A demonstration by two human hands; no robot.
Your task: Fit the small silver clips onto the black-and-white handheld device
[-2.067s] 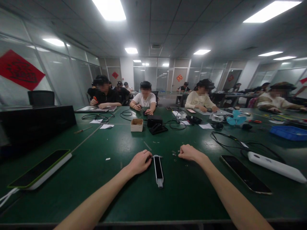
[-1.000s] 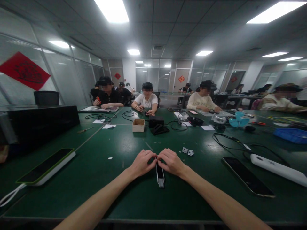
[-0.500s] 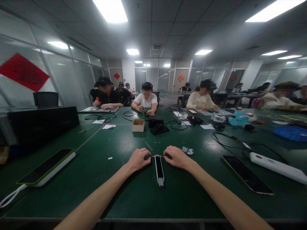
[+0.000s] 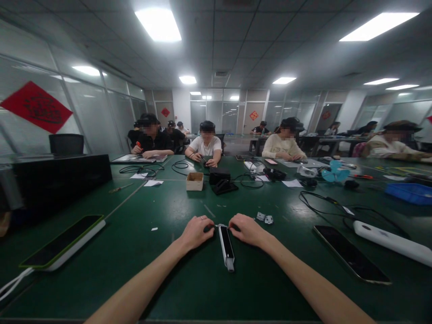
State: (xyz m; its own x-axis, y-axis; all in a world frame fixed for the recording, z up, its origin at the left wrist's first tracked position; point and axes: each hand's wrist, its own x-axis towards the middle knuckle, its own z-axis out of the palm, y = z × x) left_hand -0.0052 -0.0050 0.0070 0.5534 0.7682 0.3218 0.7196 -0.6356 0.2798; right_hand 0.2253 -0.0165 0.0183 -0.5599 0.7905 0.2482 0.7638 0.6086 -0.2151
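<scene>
A narrow black-and-white handheld device (image 4: 226, 246) lies lengthwise on the green table (image 4: 141, 252) in front of me. My left hand (image 4: 196, 231) is curled, its fingertips pinched at the left of the device's far end. My right hand (image 4: 245, 228) is curled the same way at the right of that end. A thin metal pin seems to run between both pinches across the device's tip. Two small white parts (image 4: 265, 218) lie just beyond my right hand.
A phone (image 4: 351, 253) and a white power strip (image 4: 391, 242) lie to the right. A green-edged tablet (image 4: 62, 241) lies left, beside a black box (image 4: 57, 175). A small cardboard box (image 4: 195, 181), cables and a blue tray (image 4: 409, 192) sit farther off. Several people work at the far side.
My right hand came in from the loose parts on the right to the device's far end. Both hands met over the tip, then drew slightly apart and now pinch either side of it.
</scene>
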